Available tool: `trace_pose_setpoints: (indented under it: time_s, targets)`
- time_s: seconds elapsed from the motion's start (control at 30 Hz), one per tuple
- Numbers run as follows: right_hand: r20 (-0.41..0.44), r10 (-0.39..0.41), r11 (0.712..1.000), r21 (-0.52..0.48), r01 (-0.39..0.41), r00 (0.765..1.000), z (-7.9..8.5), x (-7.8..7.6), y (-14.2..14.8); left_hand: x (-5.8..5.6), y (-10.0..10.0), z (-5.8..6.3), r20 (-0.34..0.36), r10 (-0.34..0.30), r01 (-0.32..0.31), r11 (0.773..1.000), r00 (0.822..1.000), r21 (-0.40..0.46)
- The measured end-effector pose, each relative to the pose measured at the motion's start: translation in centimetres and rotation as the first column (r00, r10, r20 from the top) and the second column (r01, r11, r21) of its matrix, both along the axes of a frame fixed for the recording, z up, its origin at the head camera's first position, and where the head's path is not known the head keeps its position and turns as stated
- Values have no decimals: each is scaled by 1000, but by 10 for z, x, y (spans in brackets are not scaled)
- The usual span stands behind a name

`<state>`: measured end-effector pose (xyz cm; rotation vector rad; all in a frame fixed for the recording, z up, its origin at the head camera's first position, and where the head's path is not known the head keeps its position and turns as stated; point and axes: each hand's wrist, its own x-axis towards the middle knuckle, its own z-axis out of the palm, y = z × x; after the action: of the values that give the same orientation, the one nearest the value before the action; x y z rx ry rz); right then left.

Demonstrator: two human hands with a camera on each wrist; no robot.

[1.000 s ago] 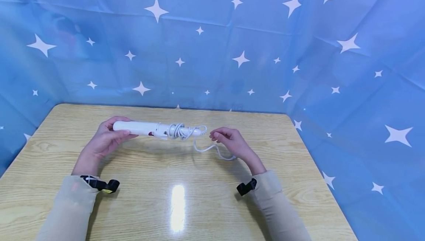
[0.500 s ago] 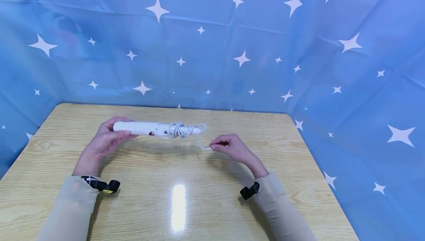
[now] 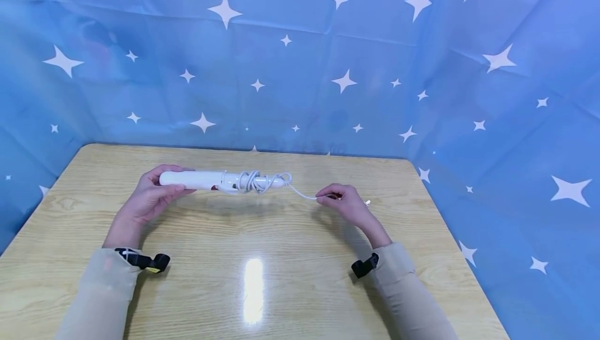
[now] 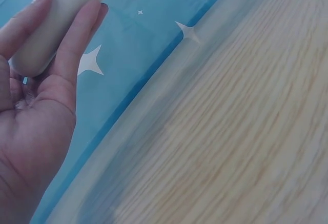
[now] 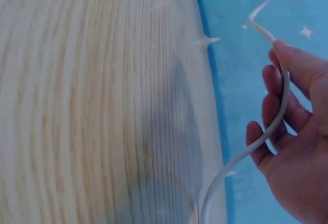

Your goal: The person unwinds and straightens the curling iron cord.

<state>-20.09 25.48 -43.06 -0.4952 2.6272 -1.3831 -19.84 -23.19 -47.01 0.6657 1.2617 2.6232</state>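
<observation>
My left hand point(image 3: 145, 199) grips the thick end of a white curling iron point(image 3: 199, 179), held level above the table. Its thumb and fingers lie on either side of the smooth rounded end point(image 4: 38, 49) in the left wrist view. Loops of white cord point(image 3: 253, 181) are wound around the iron's narrower right half. From the tip, a free length of cord point(image 3: 302, 193) runs to my right hand point(image 3: 346, 203), which pinches it between thumb and index finger. The right wrist view shows the cord point(image 5: 281, 111) passing over the other fingers and hanging down past the palm.
The wooden table point(image 3: 201, 277) has rounded far corners and a bright light reflection near its front. A blue star-patterned curtain point(image 3: 300, 69) stands close behind it and along the right side. A small black camera point(image 3: 365, 265) sits on each wrist.
My right hand has pinched the cord's free length and moved right, drawing it straighter. The left hand and the curling iron stay nearly still; the cord loops remain wound.
</observation>
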Motion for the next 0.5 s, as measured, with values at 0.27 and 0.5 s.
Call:
trace_pose_setpoints:
  time_s: [0.27,0.5]
  targets:
    - [-15,-31,1000,1,31,999,-4,-3,10,1,-1,2,-13,24,-25,998,1000,-64]
    - [-18,-46,999,-3,46,999,-5,-7,15,1,-1,5,-5,20,-20,998,1000,-61]
